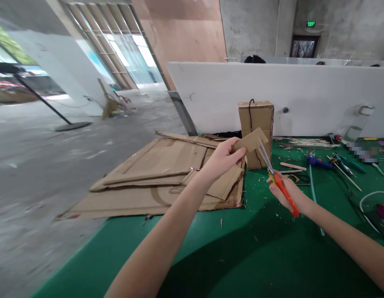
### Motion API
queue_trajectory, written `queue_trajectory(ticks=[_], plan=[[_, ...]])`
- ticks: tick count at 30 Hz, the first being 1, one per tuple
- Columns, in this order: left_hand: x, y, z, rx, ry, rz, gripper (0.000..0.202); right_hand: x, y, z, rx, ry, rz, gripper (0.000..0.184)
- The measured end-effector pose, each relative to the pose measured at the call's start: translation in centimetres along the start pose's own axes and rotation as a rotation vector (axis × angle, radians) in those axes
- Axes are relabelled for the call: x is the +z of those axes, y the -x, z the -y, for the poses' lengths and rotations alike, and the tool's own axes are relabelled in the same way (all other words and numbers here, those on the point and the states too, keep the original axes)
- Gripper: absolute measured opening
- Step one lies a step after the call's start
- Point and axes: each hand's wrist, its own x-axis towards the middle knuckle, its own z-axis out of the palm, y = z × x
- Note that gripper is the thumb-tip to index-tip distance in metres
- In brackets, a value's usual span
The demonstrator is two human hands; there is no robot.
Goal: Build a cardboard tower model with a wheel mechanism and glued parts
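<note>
Left hand (221, 162) reaches forward over the bench (126, 260), its grip closed on the near end of a small card (248, 141), thumb on the near face, so the far end sticks out free toward the blades. Right hand (293, 193) has its grip closed around the orange handles of the scissors (266, 159); the blades point up and away, looking narrowly parted, tips overlapping the card's far end. Whether card lies between the blades cannot be told. A nick shows near that end. Card is held up in front of the box (262, 118), probably to give the blades room below and keep the edge in sight. Box stands upright near the white panel (207, 93), a black cord (250, 118) running over its top and down its front; placing presumably keeps it close for reference, though this is a guess. Flat cardboard (157, 155) lies stacked at left, reaching past the bench's edge, likely because the sheets are large. Glue gun (319, 162), pliers (342, 165) and thin sticks (314, 143) lie at right, on the scissors hand's side, which seems handy for picking up. Small scraps litter the surface around the box.
</note>
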Motion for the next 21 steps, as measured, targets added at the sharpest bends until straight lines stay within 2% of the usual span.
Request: queue_trajectory(ticks=[6, 10, 14, 16, 21], plan=[[0.0, 0.1, 0.7, -0.011, -0.042, 0.25, 0.02, 0.7, -0.4, -1.1, -0.01, -0.019, -0.067, 0.037], [0.0, 0.3, 0.7, -0.019, -0.053, 0.29, 0.024, 0.6, -0.3, -0.7, 0.046, -0.071, -0.025, 0.033], [-0.1, 0.4, 0.5, -0.02, -0.072, 0.301, 0.026, 0.4, 0.1, 0.0, 0.036, -0.07, -0.022, 0.03], [-0.1, 0.4, 0.4, 0.0, -0.037, 0.245, 0.027, 0.4, 0.2, -0.1, 0.025, -0.078, -0.025, 0.029], [0.7, -0.1, 1.2, 0.038, 0.213, -0.092, 0.029, 0.8, 0.5, -1.2, 0.026, -0.168, -0.073, 0.034]])
